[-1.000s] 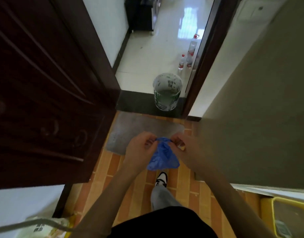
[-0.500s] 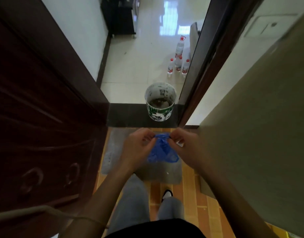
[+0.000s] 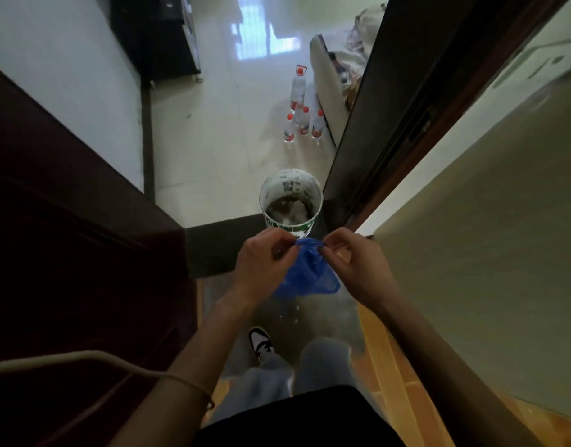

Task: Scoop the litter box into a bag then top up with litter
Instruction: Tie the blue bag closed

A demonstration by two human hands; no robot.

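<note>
We pinch the top edge of a crumpled blue bag (image 3: 310, 272) between our left hand (image 3: 264, 264) and right hand (image 3: 355, 266), fingers curled tight on the plastic, the rest of it hanging below and between our wrists. Just beyond our knuckles a stained white bucket (image 3: 290, 201) stands at the dark threshold of the doorway, with red-capped water bottles (image 3: 301, 119) farther off on the pale tiled floor. A grey mat (image 3: 326, 321) lies beneath the bag, and one black-and-white shoe (image 3: 260, 343) shows on it.

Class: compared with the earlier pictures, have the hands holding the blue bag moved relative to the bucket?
Yes. The hands, left and right, pinching the blue bag, have come forward, right up to the bucket in the doorway.
</note>
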